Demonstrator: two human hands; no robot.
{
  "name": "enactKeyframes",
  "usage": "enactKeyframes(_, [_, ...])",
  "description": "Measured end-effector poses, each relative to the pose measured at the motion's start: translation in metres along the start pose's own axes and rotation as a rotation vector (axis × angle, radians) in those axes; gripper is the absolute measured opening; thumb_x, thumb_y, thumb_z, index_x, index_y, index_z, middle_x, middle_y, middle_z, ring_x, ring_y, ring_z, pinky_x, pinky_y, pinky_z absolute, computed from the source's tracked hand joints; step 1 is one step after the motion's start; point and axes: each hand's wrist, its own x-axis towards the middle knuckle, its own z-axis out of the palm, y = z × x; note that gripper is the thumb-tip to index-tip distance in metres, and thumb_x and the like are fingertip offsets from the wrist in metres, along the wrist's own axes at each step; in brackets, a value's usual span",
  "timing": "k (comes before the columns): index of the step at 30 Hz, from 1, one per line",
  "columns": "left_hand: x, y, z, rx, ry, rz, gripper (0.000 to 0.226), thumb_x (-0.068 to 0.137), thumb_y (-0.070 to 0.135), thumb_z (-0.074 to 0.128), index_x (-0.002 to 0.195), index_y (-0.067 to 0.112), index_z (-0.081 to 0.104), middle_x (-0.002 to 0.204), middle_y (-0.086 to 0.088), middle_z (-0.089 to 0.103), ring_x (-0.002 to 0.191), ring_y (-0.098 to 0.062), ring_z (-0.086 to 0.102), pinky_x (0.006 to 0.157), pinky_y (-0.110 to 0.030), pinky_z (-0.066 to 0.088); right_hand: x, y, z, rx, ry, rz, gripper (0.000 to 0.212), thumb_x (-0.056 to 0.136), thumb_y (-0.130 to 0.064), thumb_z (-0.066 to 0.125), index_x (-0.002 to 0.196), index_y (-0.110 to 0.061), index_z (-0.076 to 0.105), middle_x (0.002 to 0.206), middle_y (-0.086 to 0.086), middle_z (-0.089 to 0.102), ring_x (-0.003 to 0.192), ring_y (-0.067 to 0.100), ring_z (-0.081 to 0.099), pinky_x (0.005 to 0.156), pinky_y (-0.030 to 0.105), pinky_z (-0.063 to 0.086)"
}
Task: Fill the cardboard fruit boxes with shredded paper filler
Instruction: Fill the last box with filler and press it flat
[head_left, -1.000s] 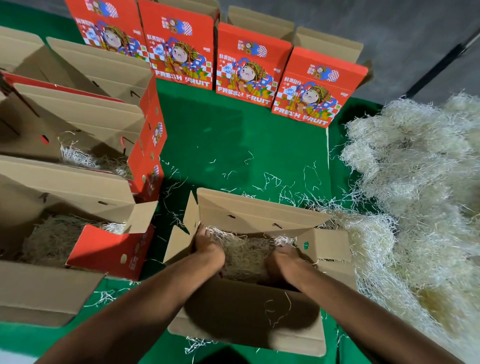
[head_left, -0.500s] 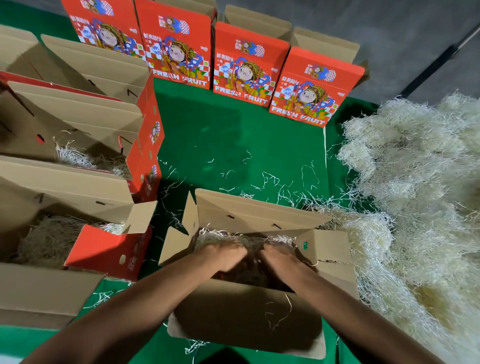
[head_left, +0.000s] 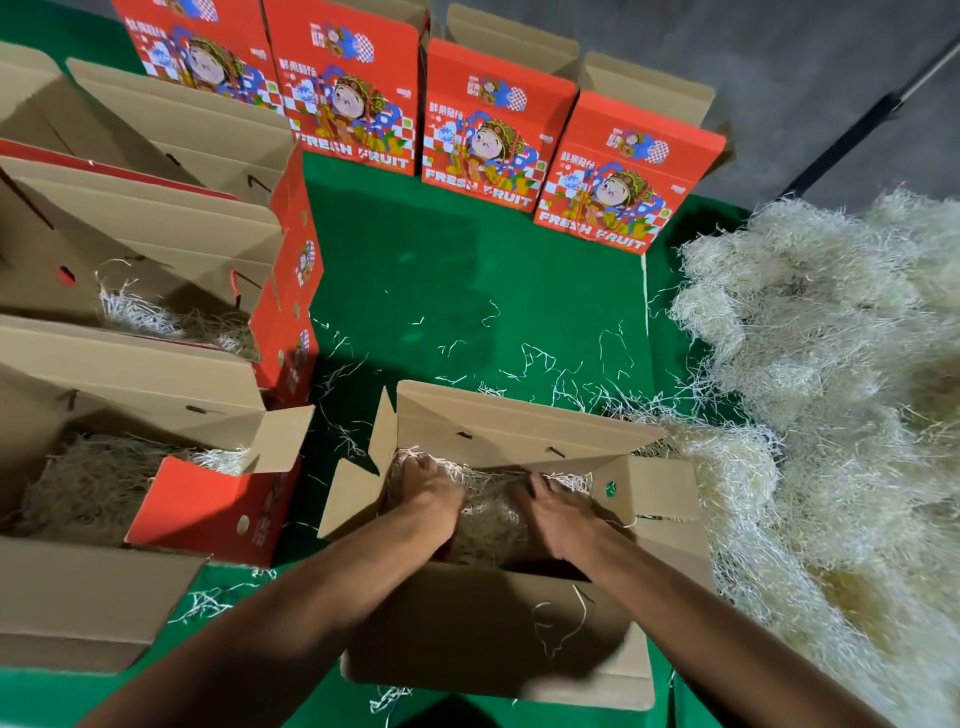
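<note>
Fingertips of the left hand (head_left: 428, 488) and right hand (head_left: 553, 512): buried in shredded paper (head_left: 485, 514) inside the open box (head_left: 519, 431); grip cannot be told. Filler pile (head_left: 831, 389): cut off at right edge. Left-side boxes (head_left: 78, 395): cropped by the frame. Box print: small lettering unreadable.

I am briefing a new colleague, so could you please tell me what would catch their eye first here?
First, the left hand and right hand pressed into the filler inside the open box at bottom centre. Next, the big shredded paper pile on the right, and the row of red boxes standing at the back.
</note>
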Motion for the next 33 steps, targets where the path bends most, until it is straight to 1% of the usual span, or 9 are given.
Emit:
enactKeyframes(5, [-0.010, 0.006, -0.013, -0.169, 0.432, 0.223, 0.044, 0.095, 0.011, 0.061, 0.138, 0.013, 0.050, 0.127, -0.010, 0.063, 0.119, -0.027, 0.059, 0.104, -0.045, 0.044, -0.005, 0.002, -0.014, 0.012, 0.227, -0.083, 0.033, 0.092, -0.010, 0.054, 0.124, -0.015, 0.060, 0.135, 0.011, 0.058, 0.122, 0.032, 0.058, 0.104, 0.041, 0.045])
enactKeyframes(8, [-0.012, 0.006, -0.016, -0.203, 0.378, 0.318, 0.038, 0.098, 0.011, 0.056, 0.135, 0.012, 0.053, 0.134, -0.011, 0.057, 0.127, -0.030, 0.053, 0.110, -0.045, 0.041, -0.005, -0.001, -0.023, -0.068, 0.205, -0.067, 0.031, 0.097, -0.015, 0.054, 0.126, -0.012, 0.062, 0.126, 0.013, 0.062, 0.117, 0.031, 0.060, 0.099, 0.041, 0.047])
enactKeyframes(13, [-0.004, -0.002, -0.003, -0.033, 0.026, 0.101, 0.047, 0.092, 0.016, 0.064, 0.138, 0.017, 0.055, 0.153, -0.009, 0.039, 0.142, -0.030, 0.031, 0.117, -0.048, 0.027, -0.002, 0.008, -0.005, -0.132, 0.077, -0.071, 0.042, 0.106, -0.017, 0.039, 0.146, -0.006, 0.045, 0.150, 0.019, 0.044, 0.138, 0.034, 0.039, 0.115, 0.043, 0.029])
enactKeyframes(18, [0.000, -0.008, 0.004, 0.021, -0.035, -0.057, 0.085, 0.085, 0.012, 0.067, 0.157, 0.019, 0.021, 0.163, -0.016, 0.016, 0.148, -0.034, 0.017, 0.118, -0.050, 0.024, -0.007, 0.003, -0.003, -0.058, 0.028, 0.106, 0.080, 0.090, -0.002, 0.065, 0.157, -0.008, 0.022, 0.161, 0.016, 0.021, 0.145, 0.032, 0.028, 0.122, 0.042, 0.021])
enactKeyframes(22, [0.000, -0.004, 0.003, -0.044, 0.028, -0.067, 0.094, 0.081, 0.013, 0.075, 0.155, 0.018, 0.017, 0.154, -0.019, 0.035, 0.139, -0.036, 0.034, 0.110, -0.049, 0.034, -0.003, 0.000, 0.001, 0.090, -0.062, 0.043, 0.092, 0.093, 0.005, 0.055, 0.160, -0.019, -0.003, 0.166, 0.018, -0.006, 0.153, 0.039, 0.005, 0.123, 0.051, 0.002])
enactKeyframes(24, [-0.003, -0.001, -0.003, -0.056, 0.131, -0.078, 0.069, 0.088, 0.015, 0.070, 0.149, 0.012, 0.037, 0.134, -0.012, 0.059, 0.124, -0.028, 0.054, 0.101, -0.042, 0.042, -0.001, -0.004, -0.004, 0.029, -0.014, 0.057, 0.088, 0.089, 0.002, 0.062, 0.160, -0.019, 0.015, 0.162, 0.019, 0.021, 0.147, 0.039, 0.026, 0.122, 0.053, 0.019])
enactKeyframes(26, [-0.008, 0.001, -0.009, 0.040, 0.283, -0.021, 0.031, 0.095, 0.019, 0.064, 0.126, 0.017, 0.063, 0.113, -0.002, 0.071, 0.107, -0.020, 0.065, 0.090, -0.034, 0.049, -0.004, -0.003, -0.010, -0.110, 0.118, 0.019, 0.052, 0.088, -0.009, 0.069, 0.137, -0.015, 0.052, 0.132, 0.012, 0.059, 0.117, 0.030, 0.058, 0.102, 0.046, 0.047])
enactKeyframes(29, [-0.013, 0.005, -0.014, 0.084, 0.453, 0.085, 0.020, 0.096, 0.018, 0.061, 0.115, 0.018, 0.067, 0.108, -0.002, 0.074, 0.103, -0.022, 0.070, 0.086, -0.035, 0.056, -0.014, 0.000, -0.019, -0.227, 0.331, -0.114, 0.019, 0.093, -0.018, 0.061, 0.111, -0.015, 0.066, 0.106, 0.007, 0.070, 0.094, 0.024, 0.067, 0.081, 0.040, 0.054])
enactKeyframes(33, [-0.018, 0.009, -0.009, -0.249, 0.457, 0.177, 0.034, 0.095, 0.015, 0.059, 0.129, 0.016, 0.057, 0.116, -0.009, 0.068, 0.108, -0.028, 0.066, 0.095, -0.043, 0.053, -0.018, -0.012, -0.017, -0.151, 0.484, -0.251, 0.021, 0.091, -0.013, 0.057, 0.108, -0.013, 0.069, 0.105, 0.009, 0.071, 0.095, 0.028, 0.067, 0.082, 0.041, 0.054])
